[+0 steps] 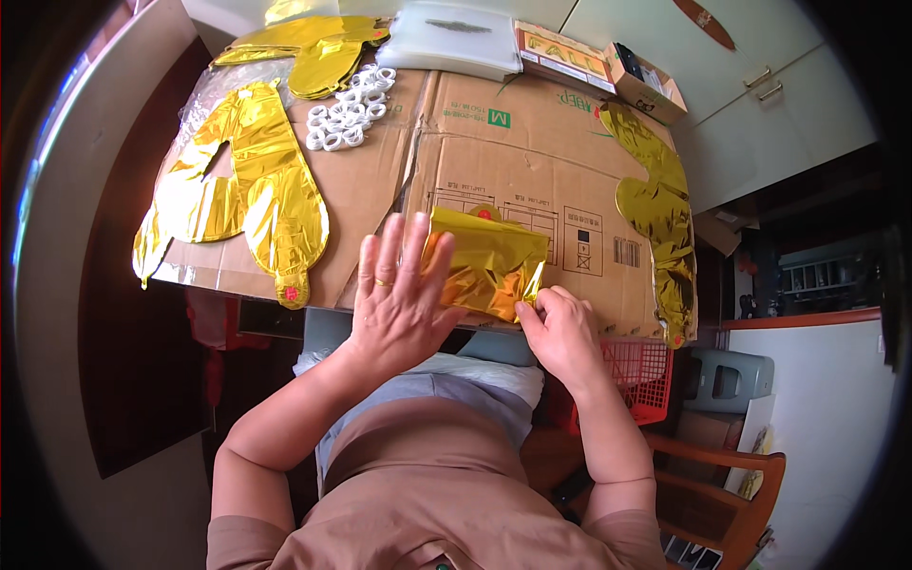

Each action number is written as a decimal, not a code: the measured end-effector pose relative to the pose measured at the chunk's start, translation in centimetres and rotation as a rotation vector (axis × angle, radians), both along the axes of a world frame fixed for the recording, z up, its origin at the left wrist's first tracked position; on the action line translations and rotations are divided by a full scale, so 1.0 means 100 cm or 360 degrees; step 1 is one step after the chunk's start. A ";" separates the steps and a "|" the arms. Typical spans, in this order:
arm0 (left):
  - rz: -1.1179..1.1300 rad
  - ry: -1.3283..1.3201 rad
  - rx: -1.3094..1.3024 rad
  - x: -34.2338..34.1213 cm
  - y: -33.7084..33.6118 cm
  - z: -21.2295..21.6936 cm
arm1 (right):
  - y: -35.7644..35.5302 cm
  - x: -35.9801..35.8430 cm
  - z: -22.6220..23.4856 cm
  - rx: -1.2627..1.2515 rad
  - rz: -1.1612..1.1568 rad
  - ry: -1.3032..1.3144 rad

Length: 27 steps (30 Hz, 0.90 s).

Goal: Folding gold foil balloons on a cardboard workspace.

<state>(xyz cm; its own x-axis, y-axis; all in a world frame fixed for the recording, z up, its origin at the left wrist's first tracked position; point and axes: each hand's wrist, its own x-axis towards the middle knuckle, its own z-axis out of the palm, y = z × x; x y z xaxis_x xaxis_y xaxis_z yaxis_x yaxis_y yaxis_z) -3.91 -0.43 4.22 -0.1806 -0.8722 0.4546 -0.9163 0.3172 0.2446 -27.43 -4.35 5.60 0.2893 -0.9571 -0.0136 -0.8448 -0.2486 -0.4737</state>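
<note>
A gold foil balloon [489, 252], folded into a flat, roughly rectangular piece, lies near the front edge of the cardboard [532, 152]. My left hand [397, 294], its fingers outstretched, is at the foil's left edge; whether it presses down I cannot tell. The foil's near right corner is pinched between the thumb and fingers of my right hand [563, 328]. A red round spot shows at the foil's far edge. To the left lies a flat gold foil balloon [280, 176] shaped like a letter. Along the right edge rests a second, curvy one [655, 209].
White ribbon rolls [347, 112] lie behind the left balloon, near stacked gold balloons [323, 52]. At the back are clear plastic bags [451, 43], a printed box [565, 59] and an open small carton [651, 84]. Below the right edge are a red basket [638, 375] and a wooden chair [722, 456].
</note>
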 end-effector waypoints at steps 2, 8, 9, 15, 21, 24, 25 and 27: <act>0.0024 -0.0020 -0.0052 0.000 -0.002 0.005 | -0.001 -0.001 -0.002 -0.0009 0.0000 0.0006; -0.0567 -0.0226 0.0172 -0.003 -0.018 -0.005 | -0.001 0.000 -0.006 -0.0143 0.0003 -0.0073; -0.0559 -0.0221 0.0246 -0.002 -0.023 -0.007 | -0.001 0.001 -0.006 -0.0155 0.0005 -0.0067; -0.0481 -0.0232 0.0327 0.007 -0.038 -0.023 | -0.002 0.001 -0.010 -0.0181 -0.0006 -0.0116; -0.0343 0.0214 0.0316 0.021 -0.034 -0.006 | -0.003 0.000 -0.003 -0.0039 -0.0028 -0.0150; -0.0246 0.0859 0.0317 0.034 -0.020 -0.011 | -0.003 -0.003 -0.001 -0.0028 0.0002 -0.0154; -0.0203 0.0988 0.0301 0.037 -0.013 -0.007 | -0.003 -0.004 0.000 -0.0036 0.0025 -0.0166; -0.0195 0.0990 0.0277 0.040 0.000 -0.007 | -0.002 -0.005 0.003 0.0009 0.0028 -0.0194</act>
